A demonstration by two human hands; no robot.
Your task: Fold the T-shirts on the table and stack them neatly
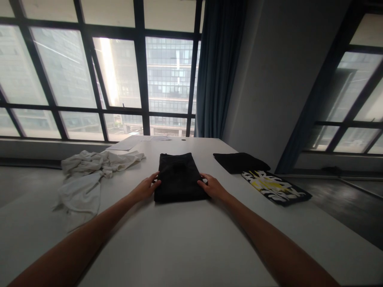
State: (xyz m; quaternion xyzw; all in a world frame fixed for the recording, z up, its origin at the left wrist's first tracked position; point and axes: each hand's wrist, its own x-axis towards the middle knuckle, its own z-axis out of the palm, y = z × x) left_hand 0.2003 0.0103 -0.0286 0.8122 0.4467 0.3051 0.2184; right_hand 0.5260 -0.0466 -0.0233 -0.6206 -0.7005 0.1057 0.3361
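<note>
The left hand and right hand are spread against opposite edges of the folded black garment, seemingly to keep it square, mid-tabletop. Crumpled white cloth is heaped leftward; black cloth and printed cloth are laid rightward, apparently kept separate.

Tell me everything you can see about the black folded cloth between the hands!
The black cloth looks like plain, soft fabric, with a darker patch near its upper middle. It is folded into a neat, flat bundle and lies on the white table. The left hand touches its left side and the right hand its right side.
</note>
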